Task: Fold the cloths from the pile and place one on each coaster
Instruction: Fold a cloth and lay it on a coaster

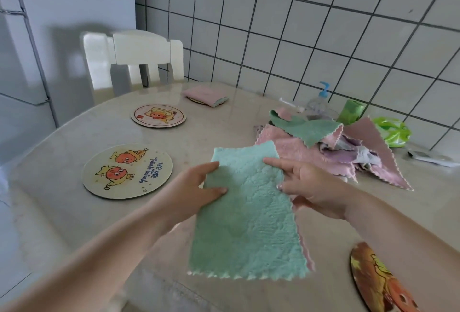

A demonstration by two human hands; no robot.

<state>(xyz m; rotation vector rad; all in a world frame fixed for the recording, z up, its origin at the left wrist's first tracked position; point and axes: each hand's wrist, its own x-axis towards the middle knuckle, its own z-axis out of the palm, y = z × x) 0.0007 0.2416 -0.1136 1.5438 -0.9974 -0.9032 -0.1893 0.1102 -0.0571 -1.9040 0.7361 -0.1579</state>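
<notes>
A green cloth [249,224] with a pink underside, folded into a long strip, hangs over the table's near edge. My left hand [196,192] grips its left edge, thumb on top. On the right edge my right hand [308,184] holds it, forefinger stretched across the top. The pile of pink, green and purple cloths [331,147] lies at the right. Two round coasters with cartoon prints lie bare: a near one [127,171] and a farther one [158,115]. A folded pink cloth [206,95] covers a far coaster. Another coaster [380,281] shows at the bottom right, partly behind my arm.
The beige round table [62,212] stands against a white tiled wall [298,25]. A white chair [134,59] is at the far side. Behind the pile stand a clear pump bottle [321,102], a green roll [351,111] and a green ball-like object [393,131].
</notes>
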